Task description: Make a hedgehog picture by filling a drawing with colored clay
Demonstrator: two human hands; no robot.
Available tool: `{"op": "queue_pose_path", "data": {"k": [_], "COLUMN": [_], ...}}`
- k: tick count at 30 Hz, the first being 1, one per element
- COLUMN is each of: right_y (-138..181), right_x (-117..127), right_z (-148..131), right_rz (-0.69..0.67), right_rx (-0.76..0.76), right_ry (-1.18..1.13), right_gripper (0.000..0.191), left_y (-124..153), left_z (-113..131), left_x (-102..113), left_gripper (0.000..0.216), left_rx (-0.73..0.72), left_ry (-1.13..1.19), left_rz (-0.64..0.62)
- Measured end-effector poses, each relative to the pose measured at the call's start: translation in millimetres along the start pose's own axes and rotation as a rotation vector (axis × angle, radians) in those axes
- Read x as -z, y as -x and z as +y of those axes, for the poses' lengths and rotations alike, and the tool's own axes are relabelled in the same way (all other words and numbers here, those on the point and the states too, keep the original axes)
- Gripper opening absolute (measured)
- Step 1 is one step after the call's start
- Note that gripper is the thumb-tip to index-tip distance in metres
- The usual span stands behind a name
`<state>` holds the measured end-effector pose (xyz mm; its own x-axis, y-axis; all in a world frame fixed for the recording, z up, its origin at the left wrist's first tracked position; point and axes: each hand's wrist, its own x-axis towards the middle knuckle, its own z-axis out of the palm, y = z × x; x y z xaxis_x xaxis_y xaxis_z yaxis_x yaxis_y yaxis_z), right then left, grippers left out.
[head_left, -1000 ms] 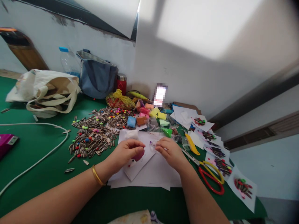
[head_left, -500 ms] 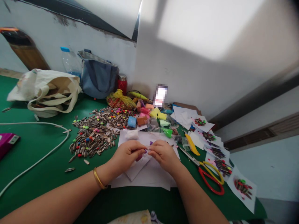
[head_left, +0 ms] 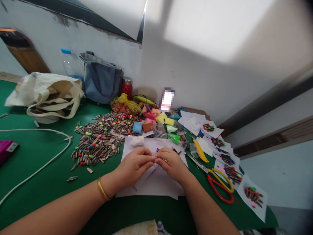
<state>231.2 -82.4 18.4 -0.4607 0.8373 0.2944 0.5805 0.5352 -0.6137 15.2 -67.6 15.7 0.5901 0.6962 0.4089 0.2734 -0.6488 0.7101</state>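
My left hand [head_left: 135, 164] and my right hand [head_left: 172, 163] meet fingertip to fingertip above white paper sheets [head_left: 161, 187]. Both are closed in a pinch. What sits between the fingers is small and mostly covered; I cannot make it out. A small purple bit [head_left: 157, 149] shows just behind the fingertips. On the paper beyond my left hand lies a soft white lump [head_left: 138, 141]. Left of the paper spreads a heap of striped sunflower seeds [head_left: 105, 140] mixed with coloured ones.
Scissors [head_left: 211, 173] with red and yellow handles and a yellow cutter [head_left: 201, 151] lie to the right. Beyond them run cards with seed pictures [head_left: 253, 199]. Coloured clay packs [head_left: 147, 126], a phone [head_left: 167, 99], bags [head_left: 102, 81] and a white cable [head_left: 49, 163] surround the work.
My left fingers have shifted and now lie straighter, covering more of what is pinched. My right hand stays nearly in place. The view has moved slightly.
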Motion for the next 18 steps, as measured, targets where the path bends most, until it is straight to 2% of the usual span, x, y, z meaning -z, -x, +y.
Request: {"op": "queue_pose_path", "data": {"k": [3, 6, 9, 14, 16, 18], "right_y": [0, 0, 2, 14, 18, 19], "right_x": [-1, 4, 17, 46, 51, 50], "right_z": [0, 3, 13, 37, 42, 41], "right_rz": [-0.015, -0.018, -0.012, -0.034, -0.016, 0.082], "right_rx": [-0.016, -0.054, -0.158, -0.405, -0.442, -0.425], "right_ry": [-0.003, 0.04, 0.187, 0.536, 0.619, 0.669], "right_gripper": [0.028, 0.021, 0.017, 0.023, 0.027, 0.036], "left_y": [2, 2, 1, -3, -3, -2], "left_z": [-4, -6, -6, -12, -17, -22], "left_x": [-4, -4, -1, 4, 4, 4], "left_gripper": [0.014, 0.02, 0.016, 0.018, 0.018, 0.021], "left_rx": [0.047, 0.142, 0.13, 0.14, 0.137, 0.114], "left_ry": [-0.01, 0.054, 0.096, -0.053, -0.15, -0.24], "left_rz": [0.066, 0.101, 0.13, 0.014, -0.006, -0.019]}}
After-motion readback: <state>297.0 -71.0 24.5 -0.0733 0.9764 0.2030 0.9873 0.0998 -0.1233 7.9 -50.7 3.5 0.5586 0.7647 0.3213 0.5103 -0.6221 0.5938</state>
